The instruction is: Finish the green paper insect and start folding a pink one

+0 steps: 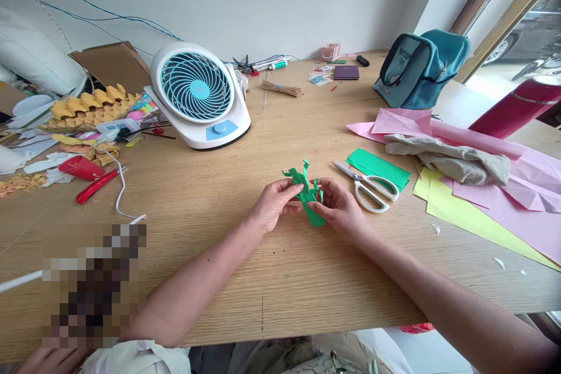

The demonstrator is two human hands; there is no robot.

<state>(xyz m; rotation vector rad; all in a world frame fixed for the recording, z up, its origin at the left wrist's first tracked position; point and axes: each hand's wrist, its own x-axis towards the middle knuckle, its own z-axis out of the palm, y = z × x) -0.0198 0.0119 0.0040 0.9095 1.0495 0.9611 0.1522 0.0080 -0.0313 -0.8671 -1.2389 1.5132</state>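
Observation:
A folded green paper figure [307, 193] with thin pointed limbs sits just above the wooden table [210, 198], held between both hands. My left hand [274, 204] pinches its left side with thumb and fingers. My right hand [337, 205] grips its right side and lower end, fingers curled on the paper. White-handled scissors [370, 187] lie just right of my right hand, next to a flat green paper strip [379, 166].
A white and blue desk fan [197, 96] stands at the back left. Yellow paper shapes [87, 106], a red tool [99, 184] and a white cable [120, 193] lie left. Pink sheets [517, 172], a yellow sheet [464, 210], a cloth [451, 158], a teal bag [416, 70] and a magenta bottle [517, 106] fill the right.

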